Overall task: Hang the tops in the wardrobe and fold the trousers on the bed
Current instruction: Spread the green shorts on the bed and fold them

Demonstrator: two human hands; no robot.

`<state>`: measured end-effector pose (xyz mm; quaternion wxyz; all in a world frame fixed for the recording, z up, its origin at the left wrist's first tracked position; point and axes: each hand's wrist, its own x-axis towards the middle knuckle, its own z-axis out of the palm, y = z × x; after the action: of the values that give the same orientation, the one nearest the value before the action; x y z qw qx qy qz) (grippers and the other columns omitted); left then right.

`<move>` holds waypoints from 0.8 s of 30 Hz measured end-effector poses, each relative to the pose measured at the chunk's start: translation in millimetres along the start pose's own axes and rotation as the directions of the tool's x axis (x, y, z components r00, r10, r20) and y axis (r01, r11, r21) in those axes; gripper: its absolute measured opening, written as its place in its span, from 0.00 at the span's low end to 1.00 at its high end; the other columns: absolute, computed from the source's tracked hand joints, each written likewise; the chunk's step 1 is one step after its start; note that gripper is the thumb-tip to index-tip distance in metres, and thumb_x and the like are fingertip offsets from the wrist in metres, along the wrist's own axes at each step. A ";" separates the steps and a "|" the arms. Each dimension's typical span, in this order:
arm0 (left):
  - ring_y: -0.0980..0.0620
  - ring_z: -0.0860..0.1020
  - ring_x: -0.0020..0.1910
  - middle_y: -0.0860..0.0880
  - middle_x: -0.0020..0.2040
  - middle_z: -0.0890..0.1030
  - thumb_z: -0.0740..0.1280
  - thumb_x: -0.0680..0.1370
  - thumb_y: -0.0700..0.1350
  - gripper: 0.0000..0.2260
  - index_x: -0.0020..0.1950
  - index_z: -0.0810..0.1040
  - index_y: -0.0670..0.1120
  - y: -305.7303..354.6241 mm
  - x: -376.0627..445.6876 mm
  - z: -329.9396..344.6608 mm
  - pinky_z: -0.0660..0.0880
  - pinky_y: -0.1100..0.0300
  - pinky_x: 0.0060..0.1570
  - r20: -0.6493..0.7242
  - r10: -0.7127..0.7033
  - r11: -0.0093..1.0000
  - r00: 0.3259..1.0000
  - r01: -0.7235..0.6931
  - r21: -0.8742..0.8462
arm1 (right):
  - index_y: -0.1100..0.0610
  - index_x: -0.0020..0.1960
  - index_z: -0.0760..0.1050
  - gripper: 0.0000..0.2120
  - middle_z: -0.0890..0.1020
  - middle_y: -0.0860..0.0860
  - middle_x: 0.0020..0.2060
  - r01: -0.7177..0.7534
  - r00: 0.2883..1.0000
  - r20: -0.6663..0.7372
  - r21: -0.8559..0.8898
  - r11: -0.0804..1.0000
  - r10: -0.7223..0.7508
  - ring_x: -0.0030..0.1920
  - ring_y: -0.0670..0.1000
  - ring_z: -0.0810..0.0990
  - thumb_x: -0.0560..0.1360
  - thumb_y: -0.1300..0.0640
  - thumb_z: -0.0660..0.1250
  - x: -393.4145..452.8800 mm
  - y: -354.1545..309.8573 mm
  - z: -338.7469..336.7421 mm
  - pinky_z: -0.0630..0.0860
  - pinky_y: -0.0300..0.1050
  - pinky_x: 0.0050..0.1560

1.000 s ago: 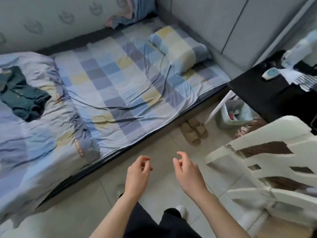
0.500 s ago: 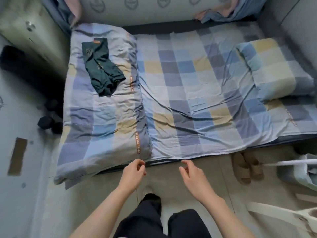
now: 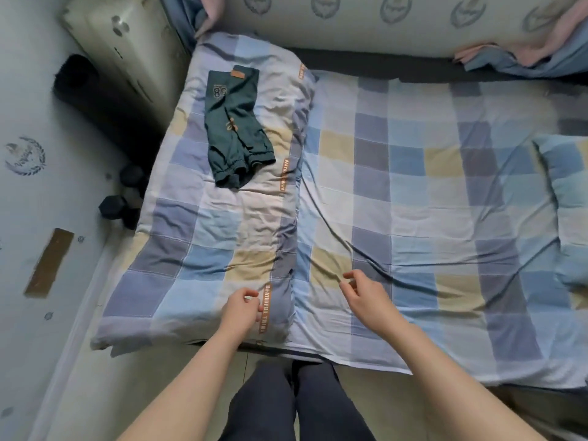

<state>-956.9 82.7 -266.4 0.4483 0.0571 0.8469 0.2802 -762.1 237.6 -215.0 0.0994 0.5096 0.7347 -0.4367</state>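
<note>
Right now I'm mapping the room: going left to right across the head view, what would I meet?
Brown strip on the floor → dumbbells → dark green trousers on the folded duvet → checked sheet → pillow.

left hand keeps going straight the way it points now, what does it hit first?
Probably the folded duvet: the left hand hangs over its near edge, pointing up along it. The dark green trousers lie further along, slightly left. Height above the fabric is unclear.

Dark green trousers point(image 3: 236, 127), seemingly folded, lie on the checked bed point(image 3: 413, 192).
</note>
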 end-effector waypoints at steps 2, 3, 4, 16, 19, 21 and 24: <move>0.51 0.78 0.34 0.46 0.42 0.81 0.59 0.79 0.38 0.08 0.54 0.76 0.46 10.3 17.3 0.0 0.72 0.60 0.34 -0.014 0.005 1.000 1.000 -0.005 0.000 | 0.57 0.64 0.70 0.17 0.81 0.52 0.52 0.016 1.000 0.002 -0.016 1.000 -0.016 0.50 0.53 0.78 0.80 0.48 0.58 34.3 -8.5 -10.4 0.71 0.45 0.47; 0.51 0.78 0.34 0.46 0.43 0.82 0.59 0.79 0.39 0.08 0.55 0.76 0.46 14.9 26.8 -1.3 0.72 0.60 0.35 -0.017 0.006 1.000 1.000 -0.006 0.003 | 0.57 0.65 0.70 0.17 0.81 0.52 0.52 0.024 1.000 0.004 -0.021 0.999 -0.024 0.51 0.53 0.78 0.80 0.48 0.58 50.6 -13.3 -14.3 0.71 0.45 0.48; 0.50 0.78 0.34 0.46 0.44 0.82 0.60 0.79 0.39 0.08 0.55 0.76 0.46 19.0 37.0 -3.6 0.72 0.59 0.36 -0.017 0.010 1.000 1.000 -0.010 0.009 | 0.57 0.64 0.71 0.17 0.80 0.51 0.50 0.036 0.999 0.008 -0.030 0.999 -0.036 0.50 0.53 0.78 0.80 0.48 0.58 65.3 -19.2 -17.7 0.71 0.44 0.47; 0.40 0.80 0.49 0.45 0.47 0.80 0.63 0.76 0.41 0.06 0.51 0.74 0.50 73.6 300.9 -63.6 0.77 0.48 0.51 -0.149 0.113 0.991 0.982 -0.101 0.086 | 0.57 0.63 0.72 0.16 0.80 0.54 0.55 0.093 0.995 -0.017 -0.022 0.995 -0.093 0.52 0.53 0.76 0.80 0.50 0.60 324.7 -101.1 26.4 0.67 0.42 0.47; 0.42 0.78 0.57 0.44 0.54 0.80 0.63 0.77 0.40 0.09 0.57 0.76 0.44 83.4 381.2 -66.2 0.73 0.53 0.57 -0.195 0.170 0.981 0.966 -0.146 0.130 | 0.58 0.60 0.74 0.15 0.80 0.54 0.55 0.131 0.991 -0.022 -0.083 0.988 -0.134 0.55 0.56 0.77 0.79 0.49 0.60 409.5 -115.3 62.7 0.71 0.45 0.50; 0.43 0.75 0.61 0.43 0.61 0.78 0.63 0.78 0.41 0.13 0.62 0.75 0.42 90.3 425.1 -67.0 0.69 0.56 0.60 -0.216 0.199 0.971 0.956 -0.162 0.176 | 0.57 0.55 0.76 0.13 0.81 0.54 0.55 0.122 0.992 -0.007 -0.027 0.992 -0.122 0.52 0.55 0.78 0.79 0.49 0.60 456.6 -122.3 81.8 0.73 0.48 0.50; 0.42 0.71 0.66 0.42 0.67 0.73 0.63 0.78 0.43 0.18 0.68 0.70 0.43 98.6 477.7 -65.7 0.65 0.56 0.63 -0.242 0.210 0.967 0.947 -0.164 0.196 | 0.59 0.53 0.73 0.12 0.80 0.58 0.55 -0.118 0.991 0.117 0.471 0.874 0.070 0.45 0.54 0.79 0.79 0.51 0.61 515.7 -134.5 110.0 0.78 0.51 0.46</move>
<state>-1306.7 303.5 -533.1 0.2979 0.1387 0.9102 0.2520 -1145.2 483.9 -513.0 0.0272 0.5319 0.5734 -0.6226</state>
